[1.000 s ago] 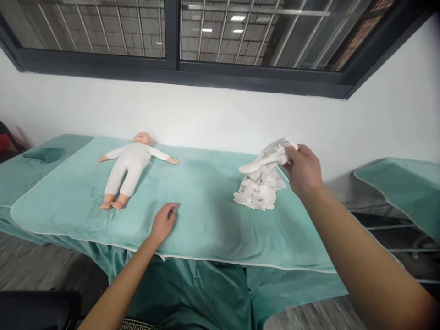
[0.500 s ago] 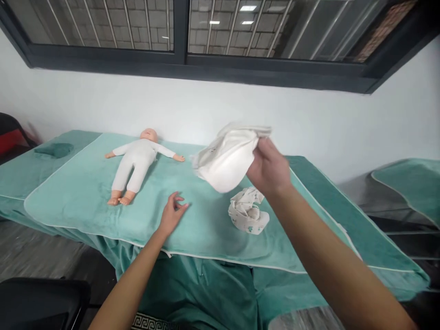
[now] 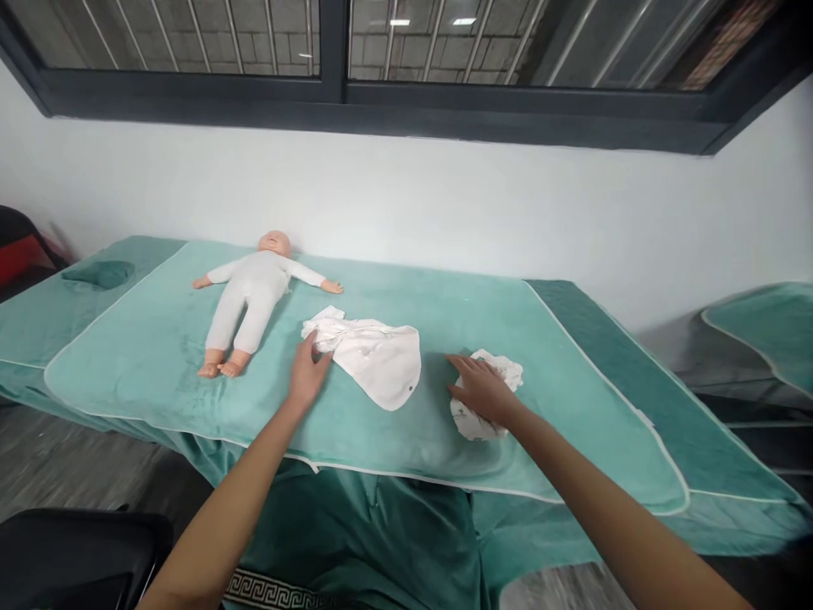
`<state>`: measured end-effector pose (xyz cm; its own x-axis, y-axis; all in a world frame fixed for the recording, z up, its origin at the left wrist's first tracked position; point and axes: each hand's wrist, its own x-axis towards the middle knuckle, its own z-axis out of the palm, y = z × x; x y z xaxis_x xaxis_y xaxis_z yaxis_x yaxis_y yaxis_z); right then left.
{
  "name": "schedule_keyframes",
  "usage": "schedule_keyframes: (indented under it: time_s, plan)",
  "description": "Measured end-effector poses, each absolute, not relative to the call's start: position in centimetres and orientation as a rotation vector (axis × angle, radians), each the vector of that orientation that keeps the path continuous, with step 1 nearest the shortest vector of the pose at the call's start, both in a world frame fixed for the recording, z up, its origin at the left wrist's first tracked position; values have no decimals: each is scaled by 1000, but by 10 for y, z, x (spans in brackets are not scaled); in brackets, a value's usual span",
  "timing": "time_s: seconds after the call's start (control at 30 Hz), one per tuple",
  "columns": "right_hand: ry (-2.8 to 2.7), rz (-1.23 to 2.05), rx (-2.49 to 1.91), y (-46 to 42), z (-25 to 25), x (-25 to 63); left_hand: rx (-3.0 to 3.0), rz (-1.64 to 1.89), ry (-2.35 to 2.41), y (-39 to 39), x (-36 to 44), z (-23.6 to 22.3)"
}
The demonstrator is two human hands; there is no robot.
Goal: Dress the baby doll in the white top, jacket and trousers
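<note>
Cloth (image 3: 384, 360) touches left hand (image 3: 307, 373), grip parted; bundle (image 3: 473, 424) lies beneath right hand (image 3: 488, 390), grip wide

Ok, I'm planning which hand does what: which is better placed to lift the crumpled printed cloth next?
Probably right: the right hand lies over the crumpled cloth, while the left hand is farther off, at the gathered end of the flatter cloth.

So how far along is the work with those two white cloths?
The doll is dressed, and one cloth lies partly spread. The left hand is at its bunched end; the right hand rests on the crumpled cloth. Probably left: straightening that end and the crumpled cloth.
</note>
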<state>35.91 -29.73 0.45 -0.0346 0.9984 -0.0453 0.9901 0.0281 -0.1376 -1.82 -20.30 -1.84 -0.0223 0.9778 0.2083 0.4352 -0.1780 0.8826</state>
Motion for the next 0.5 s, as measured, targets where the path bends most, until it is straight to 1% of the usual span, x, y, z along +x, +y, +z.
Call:
schedule_keyframes:
  time_s: [0.13, 0.23, 0.33, 0.4, 0.5]
  plan:
    - [-2245, 209, -2279, -287, 20, 393, 2185, 1097, 1717, -183, -19, 1]
    - [-2319, 165, -2358, -273, 35, 395, 2407, 908, 1701, -166, -15, 16]
    - [-2346, 180, -2229, -256, 53, 361, 2488, 720, 1606, -150, -9, 28]
    - [-2287, 242, -2003, -243, 63, 323, 2496, 670, 1562, -142, -6, 34]
    - [-2269, 168, -1812, -227, 69, 265, 2475, 651, 1537, -142, -3, 46]
